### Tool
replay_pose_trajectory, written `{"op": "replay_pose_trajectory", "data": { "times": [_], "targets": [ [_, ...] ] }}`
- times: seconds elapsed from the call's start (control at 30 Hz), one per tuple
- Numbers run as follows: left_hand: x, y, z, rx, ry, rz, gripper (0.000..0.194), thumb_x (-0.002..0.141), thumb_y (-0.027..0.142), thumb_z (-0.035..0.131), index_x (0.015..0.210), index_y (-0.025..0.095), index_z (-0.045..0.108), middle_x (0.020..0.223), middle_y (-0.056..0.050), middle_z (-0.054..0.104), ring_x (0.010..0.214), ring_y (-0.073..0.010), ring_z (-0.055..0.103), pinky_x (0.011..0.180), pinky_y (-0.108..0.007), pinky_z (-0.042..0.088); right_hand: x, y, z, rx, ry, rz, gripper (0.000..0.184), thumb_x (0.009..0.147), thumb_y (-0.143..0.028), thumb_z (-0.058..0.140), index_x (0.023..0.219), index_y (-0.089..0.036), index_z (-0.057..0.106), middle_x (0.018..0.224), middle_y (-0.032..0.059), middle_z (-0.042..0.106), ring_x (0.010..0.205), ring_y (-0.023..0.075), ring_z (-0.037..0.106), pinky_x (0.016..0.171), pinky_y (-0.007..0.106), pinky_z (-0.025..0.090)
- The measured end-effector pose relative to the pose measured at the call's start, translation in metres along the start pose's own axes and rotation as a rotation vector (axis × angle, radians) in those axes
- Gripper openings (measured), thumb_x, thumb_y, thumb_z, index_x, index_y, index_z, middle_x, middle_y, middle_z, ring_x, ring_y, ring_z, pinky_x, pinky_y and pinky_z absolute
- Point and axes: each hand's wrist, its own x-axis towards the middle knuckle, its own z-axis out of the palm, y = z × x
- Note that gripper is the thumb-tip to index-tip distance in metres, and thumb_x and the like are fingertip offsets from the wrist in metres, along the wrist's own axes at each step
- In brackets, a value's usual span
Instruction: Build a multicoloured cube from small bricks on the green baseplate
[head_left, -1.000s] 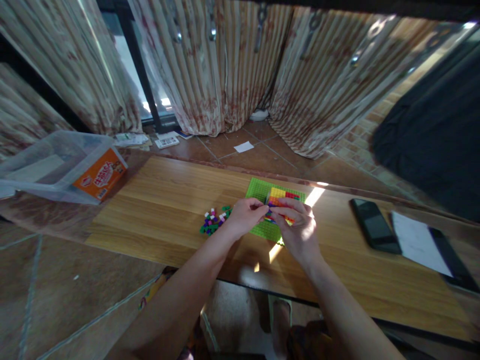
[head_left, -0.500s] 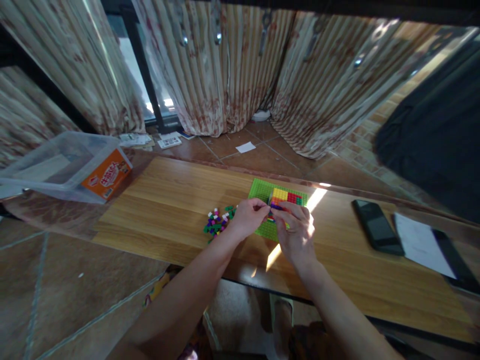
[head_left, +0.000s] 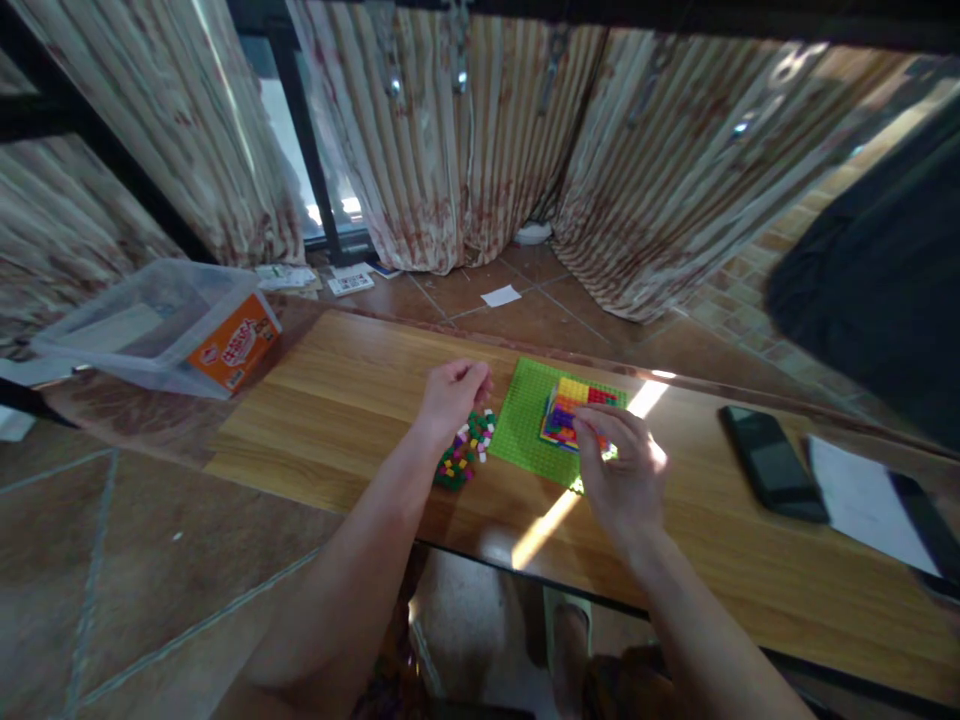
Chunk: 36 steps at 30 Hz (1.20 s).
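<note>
A green studded baseplate (head_left: 517,425) lies on the wooden table. On it sits a block of small building bricks (head_left: 570,395) in yellow, red, orange and purple. My right hand (head_left: 622,470) is over the right side of this block, thumb and forefinger pinched at its purple part; anything between the fingertips is hidden. Left of the plate is a loose pile of small bricks (head_left: 465,455), green, white, yellow and pink. Just beyond the pile's far side, my left hand (head_left: 452,400) hovers with fingers curled and thumb against them. Whatever it may hold cannot be seen.
A clear plastic bin (head_left: 165,320) with an orange label stands to the left. On the right of the table (head_left: 360,400) lie a black phone (head_left: 772,462), a white paper (head_left: 862,500) and another dark flat object (head_left: 926,520). Curtains hang behind.
My left hand has moved left, from the brick block to above the loose pile. My right hand stays at the block, its fingers pinched. The view has shifted slightly.
</note>
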Motion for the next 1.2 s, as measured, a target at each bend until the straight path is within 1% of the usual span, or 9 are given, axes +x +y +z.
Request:
{"op": "replay_pose_trajectory", "data": {
  "times": [0.07,0.13,0.23,0.33,0.53,0.63,0.77,0.9,1.2],
  "targets": [
    [0.004,0.005,-0.012,-0.016,0.044,0.024,0.015,0.078,0.024,0.057,0.068,0.013,0.059,0.060,0.002,0.058,0.049,-0.0045,0.049,0.049,-0.017,0.038,-0.005,-0.009,0.008,0.044,-0.096,-0.013,0.014,0.087,-0.023,0.055,0.091,-0.022,0.068,0.091,0.0034,0.069,0.086,0.0168,0.063,0.081,0.035,0.052],
    [0.006,0.008,-0.022,-0.020,0.077,0.039,0.014,0.078,0.024,0.057,0.068,0.013,0.059,0.060,0.002,0.058,0.049,-0.0047,0.050,0.050,-0.017,0.039,-0.013,-0.019,0.019,0.068,-0.238,-0.054,0.017,0.088,-0.024,0.053,0.093,-0.022,0.069,0.093,0.0046,0.068,0.087,0.0176,0.062,0.081,0.034,0.052],
    [0.005,0.012,-0.031,-0.014,0.104,0.052,0.014,0.077,0.023,0.058,0.067,0.014,0.058,0.060,0.002,0.057,0.050,-0.0048,0.051,0.052,-0.017,0.039,-0.025,-0.032,0.037,0.090,-0.442,-0.123,0.020,0.090,-0.024,0.050,0.095,-0.021,0.069,0.095,0.0063,0.068,0.088,0.0190,0.060,0.081,0.035,0.050],
    [0.003,0.015,-0.035,-0.020,0.105,0.060,0.014,0.077,0.023,0.058,0.066,0.014,0.058,0.060,0.002,0.058,0.050,-0.0044,0.050,0.053,-0.017,0.039,-0.031,-0.039,0.051,0.103,-0.541,-0.153,0.021,0.090,-0.024,0.050,0.095,-0.020,0.070,0.096,0.0075,0.067,0.092,0.0203,0.057,0.082,0.035,0.049],
    [0.000,0.018,-0.039,-0.026,0.087,0.045,0.013,0.077,0.020,0.057,0.066,0.013,0.058,0.059,0.003,0.057,0.050,-0.0039,0.050,0.053,-0.017,0.038,-0.025,-0.046,0.067,0.036,-0.556,-0.162,0.022,0.090,-0.023,0.050,0.098,-0.022,0.071,0.101,0.0073,0.065,0.090,0.0207,0.054,0.082,0.036,0.046],
    [0.000,0.018,-0.041,-0.006,0.075,0.041,0.014,0.077,0.019,0.057,0.066,0.012,0.059,0.058,0.002,0.057,0.050,-0.0042,0.049,0.053,-0.017,0.038,-0.022,-0.048,0.073,-0.012,-0.596,-0.171,0.021,0.088,-0.021,0.052,0.097,-0.022,0.071,0.102,0.0076,0.063,0.094,0.0216,0.052,0.084,0.036,0.045],
    [-0.001,0.019,-0.043,0.006,0.067,0.019,0.013,0.077,0.020,0.057,0.066,0.012,0.059,0.059,0.001,0.059,0.051,-0.0045,0.050,0.054,-0.017,0.039,-0.020,-0.049,0.079,-0.070,-0.618,-0.142,0.020,0.087,-0.019,0.052,0.095,-0.019,0.070,0.102,0.0088,0.061,0.095,0.0223,0.051,0.085,0.037,0.044],
    [-0.002,0.019,-0.043,0.004,0.077,0.008,0.012,0.076,0.019,0.058,0.066,0.013,0.060,0.060,0.001,0.060,0.051,-0.0045,0.050,0.054,-0.018,0.039,-0.019,-0.049,0.081,-0.084,-0.621,-0.125,0.017,0.086,-0.018,0.053,0.087,-0.019,0.070,0.098,0.0085,0.060,0.094,0.0221,0.050,0.084,0.036,0.043],
    [-0.001,0.016,-0.036,0.033,0.069,-0.003,0.011,0.075,0.019,0.058,0.066,0.013,0.060,0.060,0.001,0.060,0.052,-0.0051,0.051,0.054,-0.018,0.040,-0.020,-0.053,0.077,-0.079,-0.630,-0.115,0.020,0.090,-0.018,0.048,0.084,-0.019,0.067,0.093,0.0076,0.060,0.088,0.0211,0.050,0.083,0.035,0.042]
  ]
}}
